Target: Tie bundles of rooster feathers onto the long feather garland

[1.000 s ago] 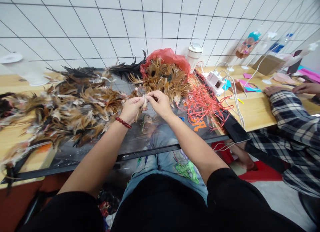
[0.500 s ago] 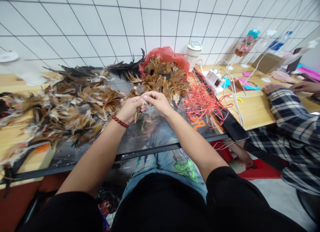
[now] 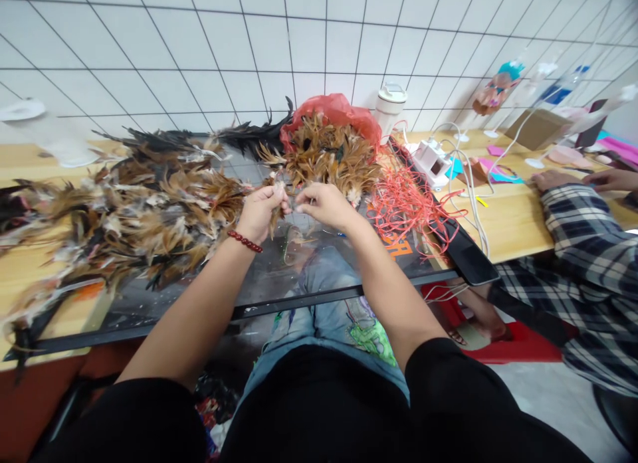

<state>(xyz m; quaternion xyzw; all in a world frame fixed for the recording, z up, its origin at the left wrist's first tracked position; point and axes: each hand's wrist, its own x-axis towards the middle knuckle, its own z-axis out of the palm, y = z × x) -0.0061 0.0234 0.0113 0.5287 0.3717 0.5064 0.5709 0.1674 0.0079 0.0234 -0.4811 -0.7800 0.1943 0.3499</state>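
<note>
Over the dark glassy board (image 3: 269,277), my left hand (image 3: 259,214) is closed in a pinch around a small bunch of brown feathers (image 3: 274,224), whose tips hang below the fingers. Something pale shows at its fingertips. My right hand (image 3: 325,205) is a short way to the right, thumb and fingers pinched together; whatever it holds is too small to make out. A large heap of brown feathers (image 3: 169,210) spreads to the left of my hands. Just beyond them, more brown feathers (image 3: 331,154) spill from a red plastic bag (image 3: 339,107).
Tangled red cords (image 3: 403,207) lie right of my hands. Behind them stand a white cup (image 3: 391,107) and a white charger block (image 3: 431,161) with cables. A phone (image 3: 471,260) rests at the board's right edge. A person in a plaid sleeve (image 3: 583,214) sits on the right.
My hands were together at the fingertips and have come apart. My right hand has moved slightly right; the left still holds the feathers.
</note>
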